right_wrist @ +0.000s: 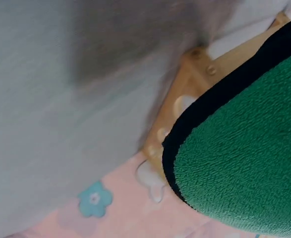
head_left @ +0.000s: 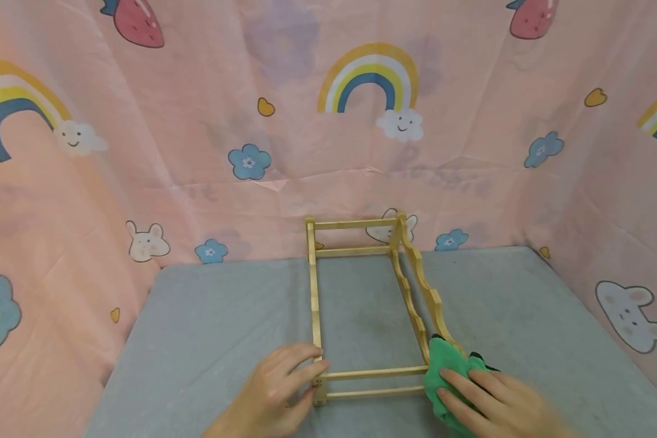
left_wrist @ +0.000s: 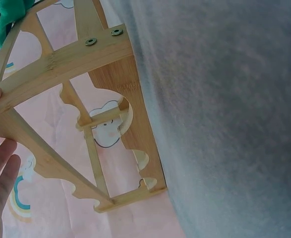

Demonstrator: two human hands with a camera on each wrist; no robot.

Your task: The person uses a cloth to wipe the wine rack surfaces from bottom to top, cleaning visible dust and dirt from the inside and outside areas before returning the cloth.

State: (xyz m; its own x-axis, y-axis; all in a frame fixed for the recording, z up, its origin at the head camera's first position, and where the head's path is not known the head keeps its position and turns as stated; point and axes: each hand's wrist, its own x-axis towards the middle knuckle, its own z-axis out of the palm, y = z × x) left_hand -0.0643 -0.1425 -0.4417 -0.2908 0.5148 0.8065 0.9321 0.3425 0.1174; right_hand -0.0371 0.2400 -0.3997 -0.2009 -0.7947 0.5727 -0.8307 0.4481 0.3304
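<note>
A light wooden rack [head_left: 376,372] with wavy notched side rails stands on the grey table, stretching away from me. My left hand [head_left: 276,386] pinches its near left corner, thumb on one side and fingertips on the other. Over the near right corner my right hand [head_left: 504,401] holds a green cloth [head_left: 443,365] with black edging against the wood. That corner is hidden under the cloth. The left wrist view shows screw heads on the rack's end bar [left_wrist: 61,64]. In the right wrist view the cloth [right_wrist: 244,163] covers much of the frame.
The grey-covered table [head_left: 213,328] extends on both sides of the rack. A pink curtain [head_left: 197,121] printed with rainbows, flowers and rabbits hangs behind and at both sides, close to the rack's far end.
</note>
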